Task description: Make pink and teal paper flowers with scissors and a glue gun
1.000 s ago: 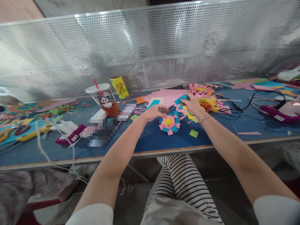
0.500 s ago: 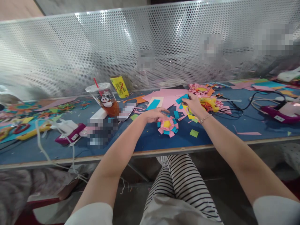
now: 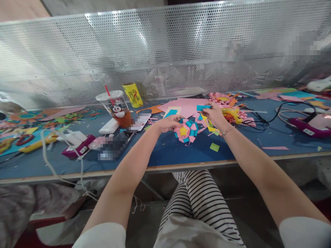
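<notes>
A paper flower [image 3: 183, 131] with a yellow centre and pink and blue petals is held at its left edge by my left hand [image 3: 170, 123], above the blue table [image 3: 165, 156]. My right hand [image 3: 213, 113] pinches a small blue paper strip [image 3: 203, 107] behind and to the right of the flower. Large pink paper sheets [image 3: 186, 106] lie beyond both hands. Yellow paper scraps are under the right hand, and a yellow tool [image 3: 233, 115] lies just right of it. A green paper square [image 3: 214, 147] rests near the table's front.
A plastic cup [image 3: 119, 112] with a red straw and a yellow packet [image 3: 132, 95] stand at the back left. Purple power strips [image 3: 79, 146] with cables lie on both sides. A perforated metal screen [image 3: 191, 51] runs along the back.
The flower has been lifted and tilted, with the left hand now on its edge. The blue strip in the right hand has turned flatter and shifted slightly right.
</notes>
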The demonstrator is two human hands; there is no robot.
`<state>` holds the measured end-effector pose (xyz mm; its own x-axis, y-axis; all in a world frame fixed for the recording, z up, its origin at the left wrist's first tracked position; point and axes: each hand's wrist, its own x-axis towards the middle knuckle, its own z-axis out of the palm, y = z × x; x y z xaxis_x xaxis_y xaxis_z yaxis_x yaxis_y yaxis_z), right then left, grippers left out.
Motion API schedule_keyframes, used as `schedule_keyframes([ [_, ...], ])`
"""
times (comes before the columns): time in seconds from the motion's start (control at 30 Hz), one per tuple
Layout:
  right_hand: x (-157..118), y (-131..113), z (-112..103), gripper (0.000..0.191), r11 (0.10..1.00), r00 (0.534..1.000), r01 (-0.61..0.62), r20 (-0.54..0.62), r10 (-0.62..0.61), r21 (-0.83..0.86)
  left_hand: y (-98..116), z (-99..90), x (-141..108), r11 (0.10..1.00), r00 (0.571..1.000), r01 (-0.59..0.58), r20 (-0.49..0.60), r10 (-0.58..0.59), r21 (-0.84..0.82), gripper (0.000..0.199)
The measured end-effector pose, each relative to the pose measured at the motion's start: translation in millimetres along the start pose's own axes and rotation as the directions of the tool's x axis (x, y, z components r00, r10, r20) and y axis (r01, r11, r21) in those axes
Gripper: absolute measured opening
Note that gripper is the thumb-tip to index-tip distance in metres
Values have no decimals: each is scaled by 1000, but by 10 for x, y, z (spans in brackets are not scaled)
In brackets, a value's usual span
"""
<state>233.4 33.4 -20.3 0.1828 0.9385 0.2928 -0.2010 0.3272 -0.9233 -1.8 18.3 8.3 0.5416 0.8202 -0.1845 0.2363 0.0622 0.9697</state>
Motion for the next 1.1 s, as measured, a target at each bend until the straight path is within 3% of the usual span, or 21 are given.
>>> schedule_keyframes([
  [0.2, -18, 3, 16, 27, 998, 998, -32, 50, 29, 57, 59, 60, 8, 946, 974, -201, -159, 164, -255, 48],
  [0.43, -122, 36, 143, 25, 987, 977, -144, 172, 130, 76, 7, 28, 127, 856, 933, -190, -360, 4, -481, 26],
  [0.8, -161, 120, 241, 28, 987, 965, -151, 210, 157, -46, -41, 57, 163, 882, 921, -271, -371, 121, -385, 34],
  [1.1, -170, 132, 231, 28, 990, 952, -136, 272, 141, -39, -64, 95, 167, 877, 919, -305, -355, 170, -370, 41],
])
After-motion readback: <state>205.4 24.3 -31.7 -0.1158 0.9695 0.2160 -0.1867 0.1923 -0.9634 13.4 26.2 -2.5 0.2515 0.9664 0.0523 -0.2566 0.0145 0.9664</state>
